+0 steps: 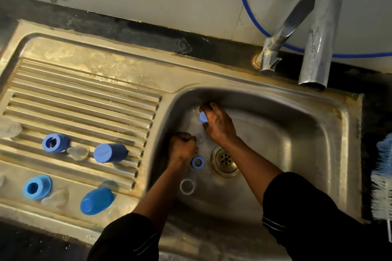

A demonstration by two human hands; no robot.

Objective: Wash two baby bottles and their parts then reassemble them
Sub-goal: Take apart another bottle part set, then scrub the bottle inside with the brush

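Head view, right hand: I see the right hand (pixel 218 127) at the far left of the sink (pixel 297 137), fingers curled round a blue part (pixel 203 117).
Head view, left hand: the left hand (pixel 182 148) is clenched just near-left of the right one. I cannot tell whether it grips anything.
Governing relation: a blue ring (pixel 198 162) lies flat on the basin floor, just beside the left hand on its near-right side, between that hand and the drain (pixel 226 159). A clear ring (pixel 187 186) lies nearer still. I judge the left hand the closer to both.
Other parts: blue collars, caps and clear teats lie apart on the drainboard (pixel 84 99), well left of the hands.
Obscured: the body of the blue part is covered by the fingers and its long axis is unreadable. A clear shape between the hands is too faint to identify. The brush (pixel 384 176) is cut off at the right edge.
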